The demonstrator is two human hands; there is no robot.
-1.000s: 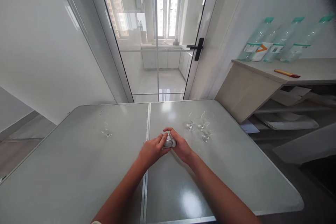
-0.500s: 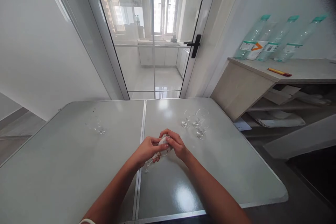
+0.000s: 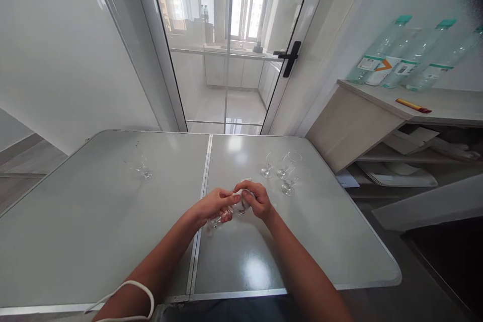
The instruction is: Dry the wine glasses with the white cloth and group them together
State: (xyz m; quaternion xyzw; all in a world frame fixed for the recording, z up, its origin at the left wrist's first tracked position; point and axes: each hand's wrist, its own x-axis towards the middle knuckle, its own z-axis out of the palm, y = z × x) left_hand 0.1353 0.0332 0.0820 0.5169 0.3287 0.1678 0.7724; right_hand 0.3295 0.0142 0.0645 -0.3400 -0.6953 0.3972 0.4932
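Observation:
Over the table's middle seam, my left hand (image 3: 219,204) is closed around a clear stemmed glass (image 3: 215,222). The glass lies tilted, its foot to the lower left and its bowl to the upper right. My right hand (image 3: 258,199) closes over the bowl end, gripping a white tissue or cloth (image 3: 237,206) against the bowl. How far the tissue goes inside the bowl is hidden by my fingers. Beyond my right hand stand three clear stemmed glasses, among them a near one (image 3: 288,188). Another clear stemmed glass (image 3: 146,173) is on the left half of the table.
The grey table (image 3: 94,221) has a metal edge and a raised seam. Behind it is a glass door (image 3: 241,75) with a black handle (image 3: 290,58). At right, a wooden shelf unit (image 3: 328,121) carries several plastic bottles (image 3: 403,68) and a yellow-red packet (image 3: 413,105).
Both hands stay on the glass and tissue, with my fingers and the glass slightly shifted and turned. The view has tilted down a little, bringing the table's front edge further in.

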